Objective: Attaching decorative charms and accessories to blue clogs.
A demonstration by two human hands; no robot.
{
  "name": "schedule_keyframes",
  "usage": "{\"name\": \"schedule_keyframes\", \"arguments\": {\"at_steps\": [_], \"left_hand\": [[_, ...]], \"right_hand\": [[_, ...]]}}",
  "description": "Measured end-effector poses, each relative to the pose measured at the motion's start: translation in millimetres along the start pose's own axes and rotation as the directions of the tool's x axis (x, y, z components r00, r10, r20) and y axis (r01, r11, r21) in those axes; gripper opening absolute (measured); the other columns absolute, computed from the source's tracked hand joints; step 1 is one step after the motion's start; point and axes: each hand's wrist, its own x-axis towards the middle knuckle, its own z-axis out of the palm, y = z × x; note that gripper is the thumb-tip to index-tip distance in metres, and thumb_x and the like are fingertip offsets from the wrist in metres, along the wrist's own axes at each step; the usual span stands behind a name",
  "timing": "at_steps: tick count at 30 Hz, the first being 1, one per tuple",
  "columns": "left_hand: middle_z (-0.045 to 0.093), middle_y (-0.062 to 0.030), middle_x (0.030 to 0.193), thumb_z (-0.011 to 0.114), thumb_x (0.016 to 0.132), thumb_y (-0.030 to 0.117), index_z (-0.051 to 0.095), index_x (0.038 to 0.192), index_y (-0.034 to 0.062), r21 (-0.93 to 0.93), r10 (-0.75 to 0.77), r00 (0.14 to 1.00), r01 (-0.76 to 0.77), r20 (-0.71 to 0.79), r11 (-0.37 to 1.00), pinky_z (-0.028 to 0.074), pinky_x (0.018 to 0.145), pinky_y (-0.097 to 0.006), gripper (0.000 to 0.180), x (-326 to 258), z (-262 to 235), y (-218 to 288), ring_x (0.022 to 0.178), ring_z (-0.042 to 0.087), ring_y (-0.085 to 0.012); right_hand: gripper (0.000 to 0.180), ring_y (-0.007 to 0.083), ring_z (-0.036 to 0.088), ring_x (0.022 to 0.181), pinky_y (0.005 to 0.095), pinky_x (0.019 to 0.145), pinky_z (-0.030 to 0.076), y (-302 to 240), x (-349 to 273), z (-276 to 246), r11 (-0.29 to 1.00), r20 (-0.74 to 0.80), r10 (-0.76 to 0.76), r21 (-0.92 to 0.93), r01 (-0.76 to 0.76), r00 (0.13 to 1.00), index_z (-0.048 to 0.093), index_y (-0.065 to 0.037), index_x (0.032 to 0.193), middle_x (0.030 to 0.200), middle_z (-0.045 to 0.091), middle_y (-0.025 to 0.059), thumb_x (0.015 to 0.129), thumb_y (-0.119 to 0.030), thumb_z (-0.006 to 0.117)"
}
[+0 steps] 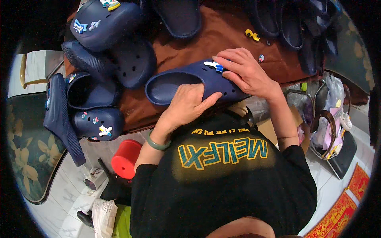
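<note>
A navy clog (162, 85) lies on its sole on the brown-covered table, in front of me, its toe pointing right. My left hand (189, 102) reaches into its foot opening, fingertips hidden under the upper and thumb outside along the edge. Over the toe bends my right hand (250, 73), its fingers and thumb on either side of a white and blue shoe charm (216, 66) on the upper. Whether the fingers press the charm itself is hard to tell. Right of that hand lie a small round charm (261, 58) and a yellow pair of charms (252, 35).
Navy clogs (93, 91), some with charms, pile up at the left; more navy footwear (291, 27) lies at the far right. Below the brown tablecloth (174, 49) stand a red stool (126, 158) at the left and a chair with plastic bags (331, 115) at the right.
</note>
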Motion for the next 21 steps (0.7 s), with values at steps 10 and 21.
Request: {"name": "schedule_keyframes", "arguments": {"at_steps": [10, 21], "left_hand": [[0.054, -0.0229, 0.062, 0.069, 0.086, 0.033, 0.047, 0.061, 0.0007, 0.024, 0.042, 0.999, -0.043, 0.015, 0.999, 0.039, 0.054, -0.048, 0.046, -7, 1, -1, 0.059, 0.054, -0.0416], [0.056, -0.0213, 0.065, 0.069, 0.085, 0.030, 0.052, 0.067, -0.0002, 0.099, 0.106, 0.994, -0.104, -0.017, 0.990, 0.041, 0.056, -0.046, 0.040, -6, -1, 3, 0.063, 0.056, -0.0406]], "right_hand": [[0.031, 0.0243, 0.056, 0.110, 0.0386, 0.097, 0.038, -2, 3, 10, 0.990, -0.067, -0.019, 0.141, 0.029, 0.998, 0.065, -0.009, 0.116, 0.114, 0.064, 0.0070, 0.085, -0.014, 0.066], [0.030, 0.0251, 0.048, 0.108, 0.0420, 0.093, 0.035, -11, 13, 1, 0.981, -0.032, -0.133, -0.148, 0.127, 0.991, 0.068, -0.012, 0.109, 0.105, 0.058, 0.0037, 0.085, -0.030, 0.066]]}}
